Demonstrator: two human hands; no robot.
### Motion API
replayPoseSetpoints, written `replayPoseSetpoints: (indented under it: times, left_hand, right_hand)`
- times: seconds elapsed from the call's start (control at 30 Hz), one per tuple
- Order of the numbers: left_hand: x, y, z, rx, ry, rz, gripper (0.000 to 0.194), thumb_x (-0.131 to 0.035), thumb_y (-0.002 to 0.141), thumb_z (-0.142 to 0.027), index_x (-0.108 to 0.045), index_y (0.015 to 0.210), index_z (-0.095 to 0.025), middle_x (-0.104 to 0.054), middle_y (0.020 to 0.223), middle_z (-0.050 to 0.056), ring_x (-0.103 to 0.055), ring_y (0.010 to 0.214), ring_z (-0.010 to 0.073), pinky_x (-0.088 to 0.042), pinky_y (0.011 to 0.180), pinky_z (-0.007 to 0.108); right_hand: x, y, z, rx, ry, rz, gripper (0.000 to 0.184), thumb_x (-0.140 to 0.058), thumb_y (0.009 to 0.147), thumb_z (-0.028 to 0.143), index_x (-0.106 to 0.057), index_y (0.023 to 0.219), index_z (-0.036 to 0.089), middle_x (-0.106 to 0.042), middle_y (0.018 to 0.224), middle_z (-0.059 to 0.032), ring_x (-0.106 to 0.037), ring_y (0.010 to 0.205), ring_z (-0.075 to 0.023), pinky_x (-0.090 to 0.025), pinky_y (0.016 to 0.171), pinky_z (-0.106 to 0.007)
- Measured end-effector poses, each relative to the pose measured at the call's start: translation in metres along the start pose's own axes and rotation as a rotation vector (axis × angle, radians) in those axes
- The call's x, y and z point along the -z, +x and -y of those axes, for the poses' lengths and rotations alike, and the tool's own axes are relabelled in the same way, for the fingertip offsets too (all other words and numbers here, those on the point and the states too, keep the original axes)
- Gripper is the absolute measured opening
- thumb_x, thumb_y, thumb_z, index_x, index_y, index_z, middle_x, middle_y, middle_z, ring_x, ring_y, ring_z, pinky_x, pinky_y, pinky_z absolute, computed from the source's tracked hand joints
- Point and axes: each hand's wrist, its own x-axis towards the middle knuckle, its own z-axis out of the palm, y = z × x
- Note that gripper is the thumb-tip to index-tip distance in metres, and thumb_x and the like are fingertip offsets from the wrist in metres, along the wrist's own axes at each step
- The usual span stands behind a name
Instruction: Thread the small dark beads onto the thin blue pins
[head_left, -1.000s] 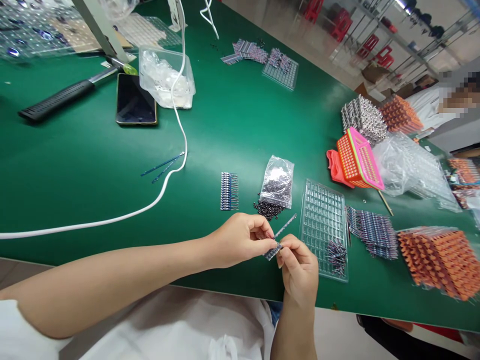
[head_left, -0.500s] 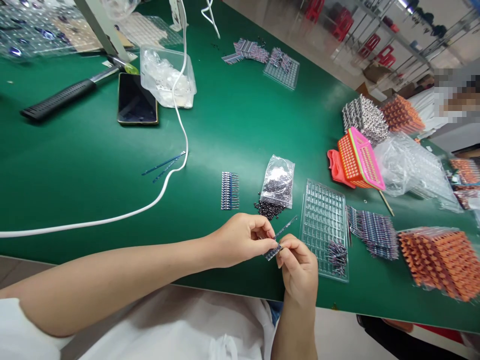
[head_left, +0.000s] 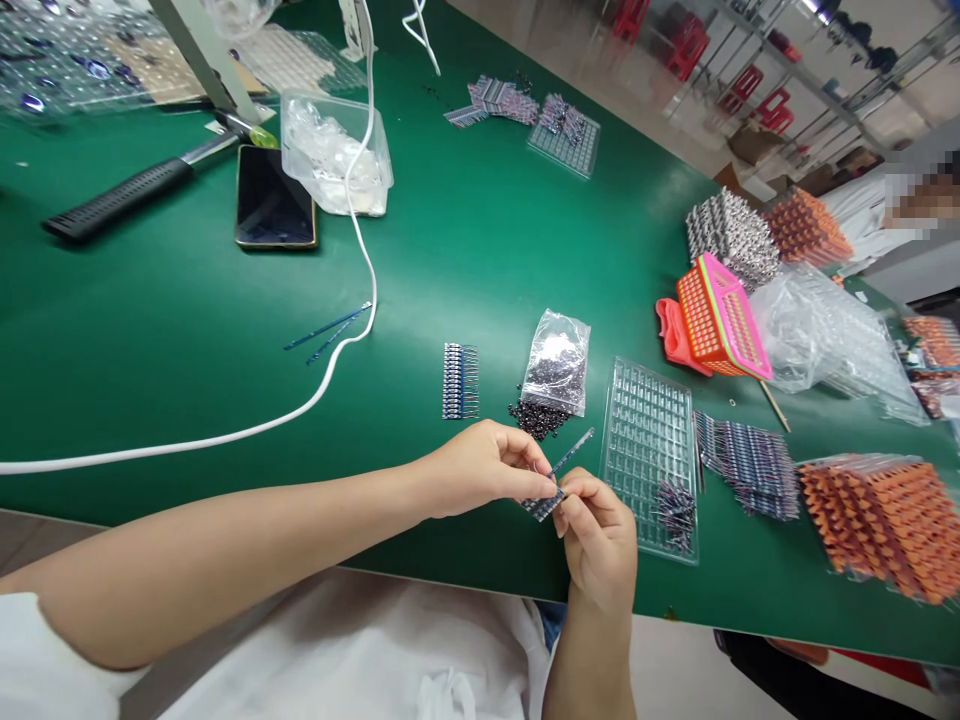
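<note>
My left hand [head_left: 480, 470] is closed, with thumb and fingers pinching a dark, ridged strip of small parts [head_left: 541, 508]. A thin blue strip [head_left: 573, 450] sticks out up and to the right from beside those fingers. My right hand [head_left: 600, 535] is closed in a pinch at the right end of the ridged strip; its fingers hide whatever small thing lies between them. Just beyond the hands are a pile of tiny dark beads [head_left: 541, 418] and a clear plastic bag [head_left: 559, 350] with more beads in it. A row of blue pin-like pieces [head_left: 460, 382] lies to their left.
A clear compartment tray [head_left: 645, 430] is right of my hands, with loose pinned pieces [head_left: 675, 510] in its near corner. Farther right are more pinned strips [head_left: 750, 465], an orange stack [head_left: 877, 520] and a pink-and-orange basket [head_left: 720, 315]. A white cable [head_left: 330, 370], phone [head_left: 274, 200] and hammer [head_left: 120, 200] lie left.
My left hand has shifted very slightly, and the ridged strip shows a little more below its fingers. My right hand stays in the same pinch.
</note>
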Motion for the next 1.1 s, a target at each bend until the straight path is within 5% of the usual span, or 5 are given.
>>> replayPoseSetpoints:
  times: [1.1]
  left_hand:
    - [-0.0049, -0.0060, 0.0000, -0.075, 0.145, -0.061, 0.013, -0.073, 0.069, -0.024, -0.064, 0.073, -0.016, -0.064, 0.065, -0.002, -0.058, 0.061, 0.0111, -0.042, 0.058, 0.022]
  right_hand:
    - [0.0011, -0.0002, -0.0032, 0.003, -0.087, -0.020, 0.007, -0.068, 0.088, 0.028, -0.069, 0.088, 0.021, -0.053, 0.078, 0.0010, -0.048, 0.057, -0.0089, -0.037, 0.051, -0.023]
